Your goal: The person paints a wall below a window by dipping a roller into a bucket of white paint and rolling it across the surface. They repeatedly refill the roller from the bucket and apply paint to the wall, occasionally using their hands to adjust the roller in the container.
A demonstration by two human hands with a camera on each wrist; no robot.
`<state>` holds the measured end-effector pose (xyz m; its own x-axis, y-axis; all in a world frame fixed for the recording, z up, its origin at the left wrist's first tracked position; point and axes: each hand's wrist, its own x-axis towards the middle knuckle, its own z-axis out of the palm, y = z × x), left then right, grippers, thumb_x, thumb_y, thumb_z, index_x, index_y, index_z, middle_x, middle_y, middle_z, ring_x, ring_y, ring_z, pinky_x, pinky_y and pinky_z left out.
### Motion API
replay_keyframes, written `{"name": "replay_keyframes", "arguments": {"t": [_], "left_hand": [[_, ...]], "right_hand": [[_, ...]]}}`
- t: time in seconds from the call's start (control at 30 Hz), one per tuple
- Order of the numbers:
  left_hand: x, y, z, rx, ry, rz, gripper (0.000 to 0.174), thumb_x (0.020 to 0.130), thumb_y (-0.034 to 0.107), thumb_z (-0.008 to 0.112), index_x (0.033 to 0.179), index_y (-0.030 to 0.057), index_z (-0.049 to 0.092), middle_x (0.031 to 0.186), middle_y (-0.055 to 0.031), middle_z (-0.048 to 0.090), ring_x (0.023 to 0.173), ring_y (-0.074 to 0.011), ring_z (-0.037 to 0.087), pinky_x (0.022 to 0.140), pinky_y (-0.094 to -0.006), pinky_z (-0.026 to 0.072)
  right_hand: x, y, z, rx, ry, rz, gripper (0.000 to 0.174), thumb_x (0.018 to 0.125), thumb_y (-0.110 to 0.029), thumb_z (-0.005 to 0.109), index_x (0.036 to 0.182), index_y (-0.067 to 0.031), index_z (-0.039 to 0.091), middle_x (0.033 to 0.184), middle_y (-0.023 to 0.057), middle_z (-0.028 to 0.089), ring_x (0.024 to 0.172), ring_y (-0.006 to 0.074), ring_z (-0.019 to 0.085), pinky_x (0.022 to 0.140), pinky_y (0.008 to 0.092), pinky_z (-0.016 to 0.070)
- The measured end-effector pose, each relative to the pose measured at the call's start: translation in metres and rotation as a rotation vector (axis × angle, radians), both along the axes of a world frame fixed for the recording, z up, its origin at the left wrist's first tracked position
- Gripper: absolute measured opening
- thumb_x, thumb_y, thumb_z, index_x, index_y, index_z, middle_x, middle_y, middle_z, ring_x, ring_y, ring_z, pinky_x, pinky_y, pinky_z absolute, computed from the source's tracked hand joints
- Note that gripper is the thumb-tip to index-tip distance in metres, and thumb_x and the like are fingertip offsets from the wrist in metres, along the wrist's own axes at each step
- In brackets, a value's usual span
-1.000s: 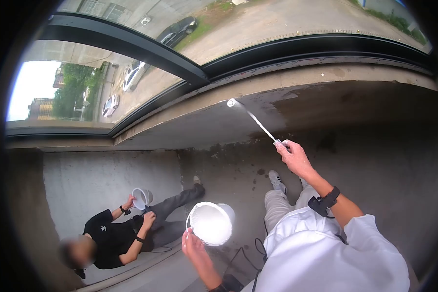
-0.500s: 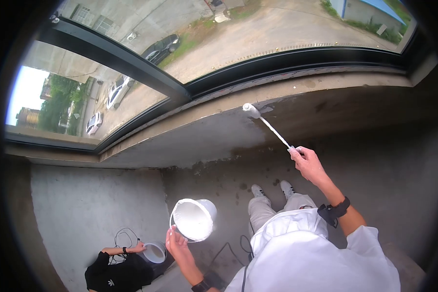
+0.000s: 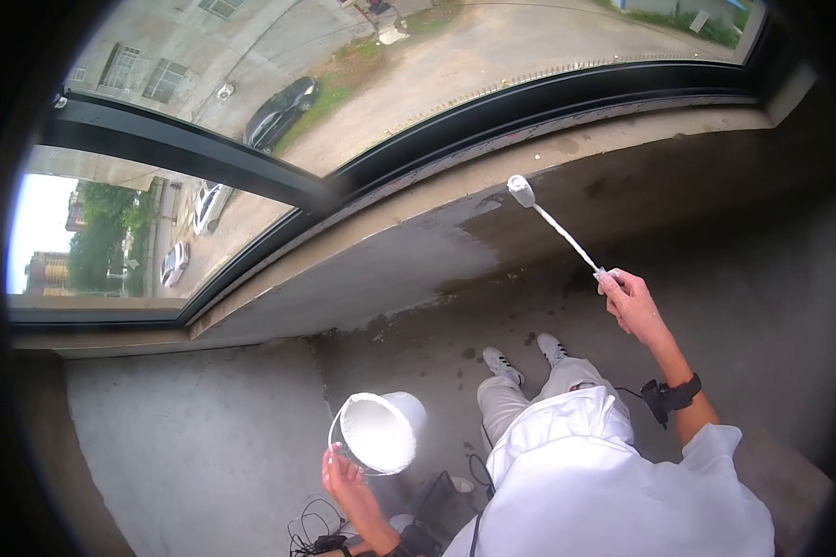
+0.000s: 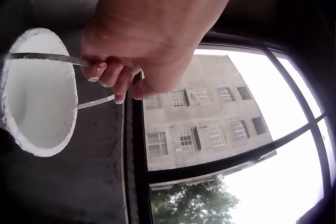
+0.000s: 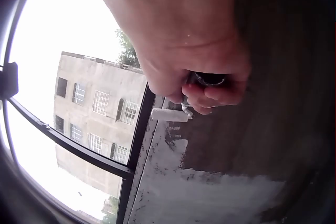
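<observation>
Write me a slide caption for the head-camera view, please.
Right hand holds a paint roller against the concrete sill below the window; left hand holds a white bucket.

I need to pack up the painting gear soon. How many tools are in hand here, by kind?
paint roller: 1, gripped by the right hand
paint bucket: 1, held by its wire handle in the left hand
Total: 2
</observation>
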<state>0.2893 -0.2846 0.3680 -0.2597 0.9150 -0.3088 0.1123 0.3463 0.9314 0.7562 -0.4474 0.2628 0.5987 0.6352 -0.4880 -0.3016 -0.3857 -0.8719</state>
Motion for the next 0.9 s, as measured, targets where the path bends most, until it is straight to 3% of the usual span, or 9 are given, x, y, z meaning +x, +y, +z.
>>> {"name": "replay_keyframes", "arguments": {"t": [0.1, 0.23, 0.27, 0.37, 0.4, 0.43, 0.57, 0.7, 0.9], "left_hand": [[0.002, 0.002, -0.006, -0.019, -0.033, -0.032, 0.022, 0.095, 0.021, 0.064, 0.110, 0.0052, 0.063, 0.072, 0.0096, 0.032, 0.060, -0.0010, 0.029, 0.054, -0.0198, 0.0227], [0.027, 0.001, -0.006, -0.030, -0.010, -0.029, 0.023, 0.097, 0.019, 0.059, 0.112, 0.0027, 0.061, 0.072, 0.0087, 0.034, 0.062, -0.0013, 0.031, 0.056, -0.0210, 0.0242], [0.033, 0.002, -0.006, -0.030, -0.001, -0.027, 0.023, 0.098, 0.018, 0.057, 0.113, 0.0018, 0.061, 0.072, 0.0084, 0.035, 0.063, -0.0013, 0.031, 0.057, -0.0214, 0.0244], [0.035, 0.008, -0.010, -0.013, -0.094, -0.121, 0.024, 0.099, 0.017, 0.056, 0.115, 0.0000, 0.060, 0.074, 0.0065, 0.038, 0.066, -0.0035, 0.034, 0.060, -0.0225, 0.0300], [0.037, 0.009, -0.008, -0.005, -0.089, -0.122, 0.025, 0.099, 0.017, 0.056, 0.116, -0.0007, 0.060, 0.076, 0.0057, 0.041, 0.068, -0.0043, 0.037, 0.063, -0.0228, 0.0321], [0.041, 0.009, -0.007, 0.006, -0.086, -0.115, 0.026, 0.099, 0.017, 0.056, 0.117, -0.0013, 0.059, 0.077, 0.0049, 0.043, 0.070, -0.0050, 0.039, 0.065, -0.0230, 0.0342], [0.047, 0.023, -0.014, -0.031, -0.056, -0.145, 0.027, 0.099, 0.016, 0.056, 0.118, -0.0028, 0.060, 0.084, 0.0019, 0.051, 0.080, -0.0076, 0.048, 0.076, -0.0240, 0.0406], [0.063, 0.036, -0.049, -0.074, -0.160, -0.151, 0.033, 0.098, 0.015, 0.057, 0.124, -0.0052, 0.059, 0.089, 0.0000, 0.056, 0.084, -0.0091, 0.052, 0.084, -0.0257, 0.0439], [0.102, 0.044, -0.097, -0.118, -0.166, -0.203, 0.034, 0.098, 0.018, 0.057, 0.124, -0.0034, 0.063, 0.095, -0.0012, 0.057, 0.089, -0.0102, 0.054, 0.085, -0.0278, 0.0461]], "right_hand": [[0.025, -0.023, 0.012, -0.040, -0.005, -0.053, 0.032, 0.102, -0.031, 0.058, 0.083, -0.0058, 0.057, 0.062, -0.0085, 0.037, 0.050, 0.0004, 0.030, 0.042, 0.0228, 0.0217], [0.013, -0.004, -0.021, -0.046, -0.109, 0.024, 0.035, 0.102, -0.033, 0.057, 0.084, -0.0032, 0.059, 0.064, -0.0039, 0.045, 0.055, 0.0046, 0.038, 0.050, 0.0257, 0.0328], [0.004, 0.012, -0.031, -0.084, -0.224, 0.104, 0.038, 0.101, -0.036, 0.057, 0.088, -0.0001, 0.062, 0.066, 0.0014, 0.050, 0.060, 0.0099, 0.045, 0.058, 0.0296, 0.0400], [-0.033, 0.076, -0.065, -0.031, -0.274, 0.270, 0.049, 0.098, -0.045, 0.056, 0.097, 0.0029, 0.066, 0.081, 0.0190, 0.066, 0.075, 0.0300, 0.064, 0.072, 0.0426, 0.0483], [-0.047, 0.097, -0.057, -0.085, -0.262, 0.344, 0.051, 0.099, -0.047, 0.054, 0.098, 0.0031, 0.066, 0.085, 0.0227, 0.067, 0.081, 0.0366, 0.065, 0.076, 0.0453, 0.0489], [-0.060, 0.114, -0.063, -0.056, -0.289, 0.386, 0.052, 0.099, -0.047, 0.053, 0.099, 0.0030, 0.066, 0.084, 0.0225, 0.067, 0.081, 0.0382, 0.064, 0.076, 0.0453, 0.0489], [-0.083, 0.129, -0.042, -0.053, -0.162, 0.498, 0.052, 0.098, -0.047, 0.053, 0.098, 0.0036, 0.065, 0.082, 0.0215, 0.066, 0.081, 0.0376, 0.064, 0.076, 0.0455, 0.0486], [-0.084, 0.082, -0.031, 0.005, -0.264, 0.463, 0.044, 0.097, -0.041, 0.058, 0.100, 0.0018, 0.066, 0.075, 0.0181, 0.064, 0.067, 0.0305, 0.060, 0.065, 0.0399, 0.0469], [-0.092, 0.002, 0.006, -0.076, -0.393, 0.479, 0.030, 0.095, -0.028, 0.060, 0.107, -0.0006, 0.065, 0.079, 0.0182, 0.067, 0.071, 0.0375, 0.065, 0.067, 0.0442, 0.0502]]}}
